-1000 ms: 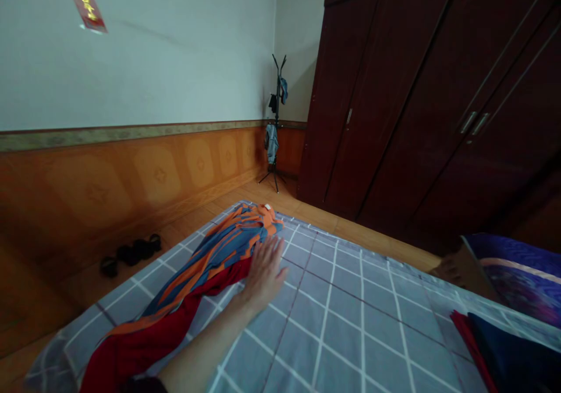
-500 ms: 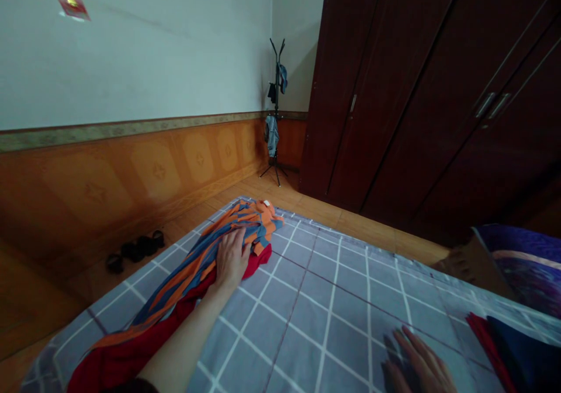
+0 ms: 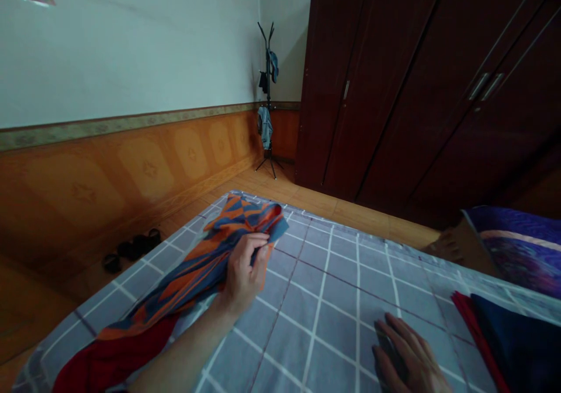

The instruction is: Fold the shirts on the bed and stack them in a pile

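My left hand (image 3: 245, 270) pinches the edge of an orange and blue striped garment (image 3: 188, 279), which lies bunched lengthwise along the left side of the bed. The held edge is lifted slightly and curls over near the fingertips. Under the striped garment's near end lies a red garment (image 3: 118, 349), partly hidden by it and by my forearm. My right hand (image 3: 409, 349) hovers low over or rests on the grey checked bed sheet (image 3: 337, 317), fingers stretched out, holding nothing visible. To its right are a dark blue folded cloth (image 3: 517, 337) and a red cloth (image 3: 471, 323) beneath it.
Beyond the bed, a black coat stand (image 3: 269, 89) with hanging items stands in the corner. A dark red wardrobe (image 3: 390, 89) fills the right side. Black shoes (image 3: 135, 250) lie on the floor at left. A box with purple fabric (image 3: 517, 235) sits at right.
My left hand has gone from lying on the striped garment to pinching its edge, pulling it rightward so it covers the red cloth's far end. The view has shifted slightly.
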{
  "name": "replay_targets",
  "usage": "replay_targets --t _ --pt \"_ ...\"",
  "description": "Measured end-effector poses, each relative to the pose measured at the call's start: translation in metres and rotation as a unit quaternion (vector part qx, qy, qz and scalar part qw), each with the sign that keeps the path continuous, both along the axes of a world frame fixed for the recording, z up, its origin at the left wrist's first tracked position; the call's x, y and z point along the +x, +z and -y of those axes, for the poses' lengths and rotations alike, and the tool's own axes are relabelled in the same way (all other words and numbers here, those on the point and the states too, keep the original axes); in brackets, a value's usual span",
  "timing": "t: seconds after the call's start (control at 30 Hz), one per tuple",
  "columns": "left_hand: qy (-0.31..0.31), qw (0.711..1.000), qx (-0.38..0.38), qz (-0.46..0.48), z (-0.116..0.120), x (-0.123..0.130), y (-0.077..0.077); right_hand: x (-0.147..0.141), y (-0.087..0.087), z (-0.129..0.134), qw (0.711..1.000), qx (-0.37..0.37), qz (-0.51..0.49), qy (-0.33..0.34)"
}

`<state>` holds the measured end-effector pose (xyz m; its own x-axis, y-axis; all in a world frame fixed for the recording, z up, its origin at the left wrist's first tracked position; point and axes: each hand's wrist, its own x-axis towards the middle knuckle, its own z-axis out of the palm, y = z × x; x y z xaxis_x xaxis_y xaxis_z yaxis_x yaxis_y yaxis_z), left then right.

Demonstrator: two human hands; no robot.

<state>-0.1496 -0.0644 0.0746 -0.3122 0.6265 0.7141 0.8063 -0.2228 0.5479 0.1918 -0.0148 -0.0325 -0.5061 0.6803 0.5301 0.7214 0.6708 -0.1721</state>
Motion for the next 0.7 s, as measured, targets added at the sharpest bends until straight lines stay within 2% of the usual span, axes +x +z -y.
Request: replay_targets --t 0.07,0.13,0.27,0.37,0.4,0.47,0.53,0.57,0.6,0.67,0.7 --pt "-0.05 0.993 -0.102 -0.031 -0.002 0.013 -0.005 -0.002 0.0 0.002 1.0 -0.015 -0.01 -0.013" --pt "-0.057 0.981 -0.175 -0.058 -0.005 0.016 -0.014 -0.004 0.0 0.004 0.999 -0.041 -0.018 -0.029" --pt "-0.009 0.968 -0.207 -0.139 -0.011 0.005 -0.031 -0.007 0.001 0.007 0.996 -0.072 -0.031 -0.035" --pt "0.001 0.951 -0.257 -0.173 -0.013 0.001 -0.036 -0.009 0.003 0.008 0.994 -0.087 -0.046 -0.037" --pt "-0.001 0.951 -0.267 -0.153 -0.012 0.003 -0.034 -0.009 0.004 0.008 0.994 -0.092 -0.052 -0.039" --pt "-0.02 0.964 -0.262 -0.049 -0.007 0.012 -0.023 -0.009 0.006 0.008 0.992 -0.103 -0.067 -0.04" --pt "-0.099 0.961 -0.232 0.114 0.003 0.027 -0.004 -0.01 0.01 0.008 0.988 -0.124 -0.085 -0.027" --pt "-0.16 0.943 -0.215 0.199 0.01 0.037 0.006 -0.012 0.013 0.009 0.985 -0.138 -0.101 -0.018" --pt "-0.225 0.912 -0.206 0.275 0.018 0.047 0.015 -0.013 0.016 0.011 0.98 -0.155 -0.122 -0.008" --pt "-0.341 0.831 -0.221 0.381 0.03 0.067 0.025 -0.017 0.023 0.018 0.96 -0.218 -0.173 0.023" --pt "-0.382 0.791 -0.246 0.41 0.035 0.075 0.025 -0.02 0.027 0.023 0.943 -0.264 -0.2 0.044"
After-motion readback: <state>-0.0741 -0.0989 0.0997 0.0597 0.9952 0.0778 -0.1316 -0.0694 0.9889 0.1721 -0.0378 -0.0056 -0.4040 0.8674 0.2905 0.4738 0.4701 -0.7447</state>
